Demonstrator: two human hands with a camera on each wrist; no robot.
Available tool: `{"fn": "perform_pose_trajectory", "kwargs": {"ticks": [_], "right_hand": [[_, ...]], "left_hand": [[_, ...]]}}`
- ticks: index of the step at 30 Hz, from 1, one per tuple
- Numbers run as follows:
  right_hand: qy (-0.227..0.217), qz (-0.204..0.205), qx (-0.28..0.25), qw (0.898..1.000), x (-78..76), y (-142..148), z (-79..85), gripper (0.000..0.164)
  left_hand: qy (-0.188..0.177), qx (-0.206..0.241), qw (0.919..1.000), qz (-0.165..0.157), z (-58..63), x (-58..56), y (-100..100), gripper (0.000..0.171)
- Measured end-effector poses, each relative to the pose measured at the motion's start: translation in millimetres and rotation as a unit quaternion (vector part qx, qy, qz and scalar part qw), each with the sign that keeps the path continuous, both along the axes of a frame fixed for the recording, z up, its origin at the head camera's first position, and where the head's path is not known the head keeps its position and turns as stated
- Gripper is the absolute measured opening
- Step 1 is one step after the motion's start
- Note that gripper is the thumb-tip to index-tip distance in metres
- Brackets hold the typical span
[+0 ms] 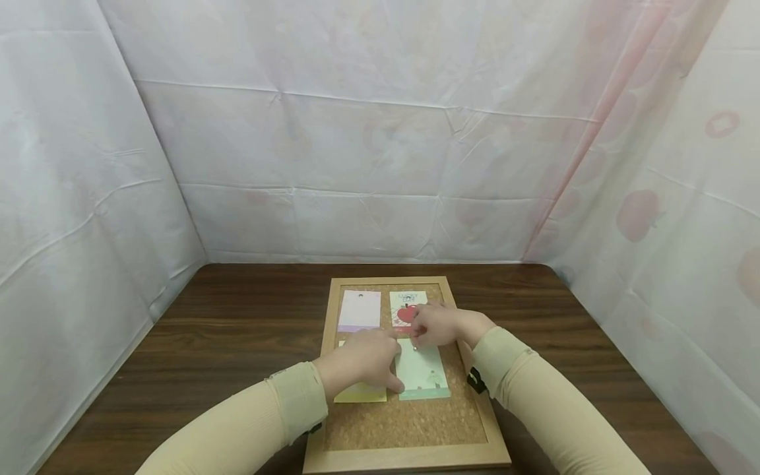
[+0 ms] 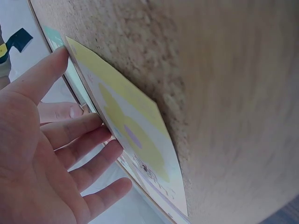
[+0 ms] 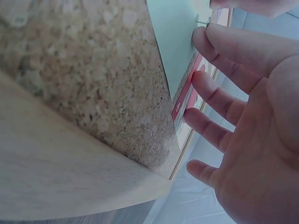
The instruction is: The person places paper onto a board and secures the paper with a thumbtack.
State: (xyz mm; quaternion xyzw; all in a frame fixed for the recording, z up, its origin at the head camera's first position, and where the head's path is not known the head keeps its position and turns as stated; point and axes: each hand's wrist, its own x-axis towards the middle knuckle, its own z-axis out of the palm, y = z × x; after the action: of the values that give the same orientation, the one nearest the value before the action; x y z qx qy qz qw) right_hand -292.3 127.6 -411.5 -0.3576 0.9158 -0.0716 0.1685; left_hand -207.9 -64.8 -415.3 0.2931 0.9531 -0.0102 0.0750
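Note:
A cork board (image 1: 404, 429) in a wooden frame lies on the table with several paper notes on it. My right hand (image 1: 436, 324) pinches a small push pin (image 3: 202, 21) between thumb and index finger at the top of the green note (image 1: 423, 373). My left hand (image 1: 369, 359) spreads its fingers, the thumb touching the green note's lower left edge and the other fingertips near its upper left. Partly hidden below that hand is a yellow note (image 2: 126, 121). Above the green note lies a card with a red apple (image 1: 406, 313), partly covered by my right hand.
A white note with a purple strip (image 1: 359, 310) is pinned at the board's upper left. Dark wooden table (image 1: 237, 316) surrounds the board. Pale printed curtains (image 1: 368, 145) hang at the back and both sides.

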Motion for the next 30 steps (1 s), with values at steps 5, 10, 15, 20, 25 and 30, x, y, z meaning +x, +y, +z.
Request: {"fn": "perform_pose_trajectory", "kwargs": {"ticks": [5,10,15,20,25,30], "right_hand": [[0.005,-0.005,0.004,1.000,-0.5,-1.7,-0.1,0.018],[0.005,-0.009,0.003,1.000,-0.3,-2.2,-0.5,0.017],[0.006,-0.010,-0.001,1.000,0.4,-1.9,-0.8,0.016],[0.005,-0.010,-0.003,1.000,0.3,-1.4,-2.1,0.016],[0.001,-0.014,-0.005,1.000,-0.1,-1.1,-3.0,0.017],[0.001,-0.015,-0.004,1.000,-1.9,-1.4,-5.7,0.020]], "left_hand": [[-0.003,0.008,1.0000,0.002,-0.3,-0.7,-0.6,0.038],[-0.002,0.005,1.0000,0.001,-0.1,-0.5,-0.9,0.039],[-0.002,0.002,1.0000,0.000,1.3,0.5,-0.7,0.039],[-0.001,0.001,1.0000,0.001,2.4,1.1,-0.2,0.039],[0.001,0.002,1.0000,-0.001,2.4,1.3,-0.4,0.040],[0.003,0.007,1.0000,-0.005,1.9,0.9,-0.8,0.040]]}}
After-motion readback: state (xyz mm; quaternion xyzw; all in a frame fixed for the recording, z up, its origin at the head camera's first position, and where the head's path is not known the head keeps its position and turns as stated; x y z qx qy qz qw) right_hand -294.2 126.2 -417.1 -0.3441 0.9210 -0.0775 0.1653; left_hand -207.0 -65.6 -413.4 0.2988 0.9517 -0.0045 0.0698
